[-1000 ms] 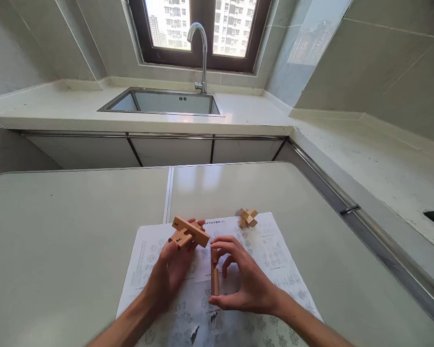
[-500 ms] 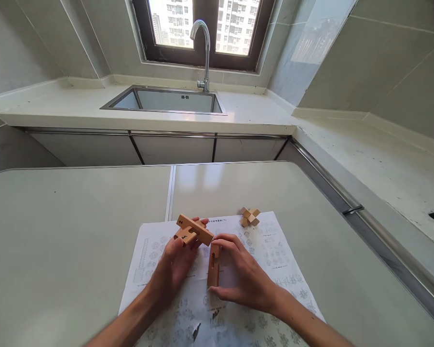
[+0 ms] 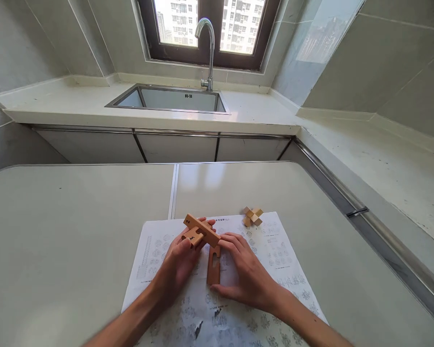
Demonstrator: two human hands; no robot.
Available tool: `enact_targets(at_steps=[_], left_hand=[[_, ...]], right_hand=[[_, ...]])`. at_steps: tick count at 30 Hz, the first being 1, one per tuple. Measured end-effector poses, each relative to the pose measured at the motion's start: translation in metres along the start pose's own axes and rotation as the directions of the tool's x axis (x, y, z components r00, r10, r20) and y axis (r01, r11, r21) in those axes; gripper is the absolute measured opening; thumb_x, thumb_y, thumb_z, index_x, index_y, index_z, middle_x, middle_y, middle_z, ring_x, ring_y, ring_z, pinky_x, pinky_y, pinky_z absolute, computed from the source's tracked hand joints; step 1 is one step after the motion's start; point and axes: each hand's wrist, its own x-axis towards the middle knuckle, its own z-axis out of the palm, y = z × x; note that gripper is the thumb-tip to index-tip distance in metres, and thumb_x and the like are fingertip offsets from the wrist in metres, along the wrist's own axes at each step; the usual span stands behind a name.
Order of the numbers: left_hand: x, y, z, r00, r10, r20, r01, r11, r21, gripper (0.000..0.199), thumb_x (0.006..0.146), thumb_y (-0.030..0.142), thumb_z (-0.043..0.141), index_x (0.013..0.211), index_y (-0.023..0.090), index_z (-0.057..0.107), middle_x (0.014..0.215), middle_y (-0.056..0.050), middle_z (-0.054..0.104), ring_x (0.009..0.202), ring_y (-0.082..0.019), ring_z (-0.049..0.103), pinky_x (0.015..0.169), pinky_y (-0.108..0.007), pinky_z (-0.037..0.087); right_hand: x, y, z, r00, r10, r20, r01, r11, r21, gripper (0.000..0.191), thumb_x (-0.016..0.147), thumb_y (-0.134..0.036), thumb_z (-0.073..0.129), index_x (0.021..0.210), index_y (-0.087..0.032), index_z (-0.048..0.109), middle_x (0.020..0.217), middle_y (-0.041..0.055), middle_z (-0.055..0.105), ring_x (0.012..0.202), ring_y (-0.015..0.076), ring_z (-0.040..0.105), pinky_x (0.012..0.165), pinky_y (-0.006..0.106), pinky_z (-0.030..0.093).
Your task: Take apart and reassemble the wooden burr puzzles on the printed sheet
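Note:
My left hand (image 3: 181, 262) is closed on two crossed wooden puzzle pieces (image 3: 204, 231), held above the paper. The upper bar bears a printed "2"; the lower one has a mark I cannot read surely. My right hand (image 3: 244, 270) grips a separate notched wooden puzzle piece (image 3: 213, 270) by its two ends, between thumb and fingers. That piece stands lengthwise just below the crossed pair, its cut-out showing. In this view its top end overlaps the pair's right end; whether they touch I cannot tell.
Under my hands lies a creased, torn instruction sheet (image 3: 275, 260) with printed diagrams. An assembled wooden burr puzzle (image 3: 252, 217) sits at its far right edge. Beyond the pale table (image 3: 75, 241) are a counter with a sink (image 3: 181, 99) and a tap (image 3: 210, 53).
The piece in my right hand has turned so its cut-out faces me more. My left hand still holds the crossed pair, and the whole view has shifted slightly.

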Motion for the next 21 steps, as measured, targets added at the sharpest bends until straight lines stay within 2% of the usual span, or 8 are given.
enact_targets(at_steps=[7, 11, 15, 18, 21], left_hand=[[-0.004, -0.003, -0.002, 1.000, -0.001, 0.010, -0.001, 0.991, 0.137, 0.074, 0.080, 0.057, 0.084, 0.142, 0.022, 0.064, 0.154, -0.016, 0.059, 0.149, -0.044, 0.045, 0.123, -0.053, 0.037], [-0.005, 0.000, 0.004, 0.998, 0.023, 0.050, -0.036, 0.959, 0.283, 0.078, 0.073, 0.056, 0.090, 0.139, 0.024, 0.064, 0.148, -0.015, 0.061, 0.142, -0.044, 0.051, 0.118, -0.051, 0.043], [-0.004, -0.002, 0.007, 0.988, 0.027, 0.152, -0.077, 0.940, 0.333, 0.083, 0.072, 0.051, 0.093, 0.143, 0.024, 0.059, 0.136, -0.015, 0.065, 0.137, -0.042, 0.055, 0.117, -0.051, 0.042], [-0.005, -0.007, 0.005, 0.976, 0.040, 0.216, -0.120, 0.921, 0.370, 0.083, 0.074, 0.044, 0.093, 0.145, 0.025, 0.056, 0.138, -0.015, 0.062, 0.138, -0.041, 0.053, 0.118, -0.052, 0.039], [-0.007, -0.009, 0.004, 0.975, 0.039, 0.216, -0.124, 0.911, 0.394, 0.088, 0.075, 0.039, 0.093, 0.150, 0.028, 0.049, 0.143, -0.015, 0.059, 0.140, -0.040, 0.051, 0.120, -0.053, 0.035]], right_hand=[[0.002, -0.005, -0.005, 1.000, 0.019, -0.015, -0.019, 1.000, 0.006, 0.082, 0.076, -0.029, 0.090, 0.146, -0.023, 0.048, 0.144, 0.0165, 0.058, 0.140, 0.0383, 0.049, 0.117, 0.058, 0.048], [0.003, -0.009, -0.010, 0.992, 0.029, -0.124, -0.014, 0.992, 0.122, 0.042, 0.096, -0.028, 0.069, 0.136, -0.025, 0.056, 0.135, 0.0135, 0.064, 0.129, 0.0322, 0.059, 0.109, 0.051, 0.054], [0.003, -0.011, -0.011, 0.986, 0.039, -0.164, -0.005, 0.980, 0.199, 0.013, 0.104, -0.022, 0.058, 0.114, -0.025, 0.065, 0.115, 0.0093, 0.071, 0.110, 0.0275, 0.066, 0.095, 0.045, 0.057], [0.002, -0.012, -0.011, 0.983, 0.039, -0.178, -0.005, 0.983, 0.185, 0.012, 0.103, -0.017, 0.057, 0.103, -0.025, 0.066, 0.100, 0.0068, 0.072, 0.095, 0.0253, 0.066, 0.083, 0.042, 0.056], [0.002, -0.013, -0.011, 0.981, 0.036, -0.190, -0.008, 0.989, 0.145, 0.012, 0.102, -0.016, 0.057, 0.098, -0.024, 0.066, 0.093, 0.0060, 0.071, 0.087, 0.0248, 0.065, 0.078, 0.041, 0.053]])
